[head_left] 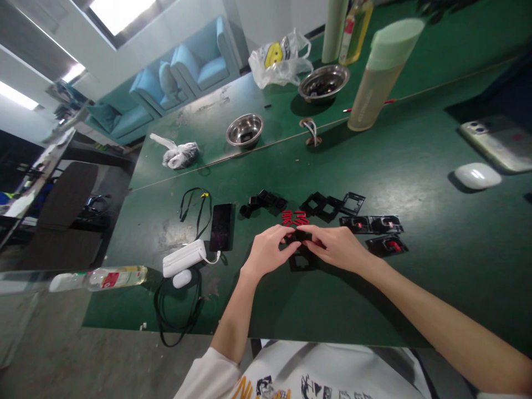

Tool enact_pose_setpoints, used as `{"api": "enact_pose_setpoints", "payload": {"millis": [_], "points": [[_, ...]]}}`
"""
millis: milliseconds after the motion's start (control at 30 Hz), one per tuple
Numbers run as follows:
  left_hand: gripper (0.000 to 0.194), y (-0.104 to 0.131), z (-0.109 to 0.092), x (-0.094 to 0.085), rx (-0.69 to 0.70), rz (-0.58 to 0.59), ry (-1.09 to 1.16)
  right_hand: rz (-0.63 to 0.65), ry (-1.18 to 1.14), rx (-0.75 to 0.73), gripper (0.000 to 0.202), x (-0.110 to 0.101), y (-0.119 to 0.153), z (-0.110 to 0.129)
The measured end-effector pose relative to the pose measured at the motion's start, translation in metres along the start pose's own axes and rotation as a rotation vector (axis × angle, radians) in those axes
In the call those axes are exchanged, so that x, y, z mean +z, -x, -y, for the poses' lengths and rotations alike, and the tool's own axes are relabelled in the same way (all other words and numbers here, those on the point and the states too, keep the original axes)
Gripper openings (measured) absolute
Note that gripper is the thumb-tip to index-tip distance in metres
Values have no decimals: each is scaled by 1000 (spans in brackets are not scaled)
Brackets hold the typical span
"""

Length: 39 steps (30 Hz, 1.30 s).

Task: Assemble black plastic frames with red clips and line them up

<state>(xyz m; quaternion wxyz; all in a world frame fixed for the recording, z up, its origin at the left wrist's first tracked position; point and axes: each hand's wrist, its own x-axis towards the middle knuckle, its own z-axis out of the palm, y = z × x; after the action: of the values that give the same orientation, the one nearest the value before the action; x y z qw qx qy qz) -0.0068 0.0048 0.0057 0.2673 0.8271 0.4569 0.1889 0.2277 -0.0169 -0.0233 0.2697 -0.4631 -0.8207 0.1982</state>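
Between the fingertips of both hands is a small black plastic part [302, 235], largely covered by the fingers. My left hand [272, 248] pinches it from the left, and my right hand [332, 244] grips it from the right. Just below them a flat black square frame [302, 262] lies on the table. Small red pieces [296, 217] are spread right behind the fingertips. Several black square frames [328, 208] lie beyond my right hand. To its right are black assemblies [372, 224] with red bits inside, and another such assembly [387, 245] nearer to me. Small black parts [264, 200] form a row behind my left hand.
On the green table [257, 299], a phone [221, 227] is cabled to a white power bank [184, 258] at left. Metal bowls [245, 131] [324, 83], a plastic bag [280, 58] and a tall bottle [380, 77] stand farther back. A drink bottle [118, 277] lies at the left edge.
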Motion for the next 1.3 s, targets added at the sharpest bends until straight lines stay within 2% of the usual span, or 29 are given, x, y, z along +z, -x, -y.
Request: {"api": "enact_pose_setpoints", "payload": {"millis": [367, 567, 833, 1100, 1300], "points": [[21, -1, -2, -5, -14, 7, 30, 6, -8, 10, 25, 2, 0, -2], [20, -1, -1, -4, 2, 15, 27, 2, 5, -4, 32, 2, 1, -3], [20, -1, -3, -5, 21, 24, 1, -5, -4, -14, 29, 3, 0, -3], [32, -1, -4, -7, 53, 58, -41, -5, -19, -12, 32, 2, 0, -3], [29, -2, -3, -4, 38, 59, -72, 2, -7, -16, 31, 2, 0, -3]]}}
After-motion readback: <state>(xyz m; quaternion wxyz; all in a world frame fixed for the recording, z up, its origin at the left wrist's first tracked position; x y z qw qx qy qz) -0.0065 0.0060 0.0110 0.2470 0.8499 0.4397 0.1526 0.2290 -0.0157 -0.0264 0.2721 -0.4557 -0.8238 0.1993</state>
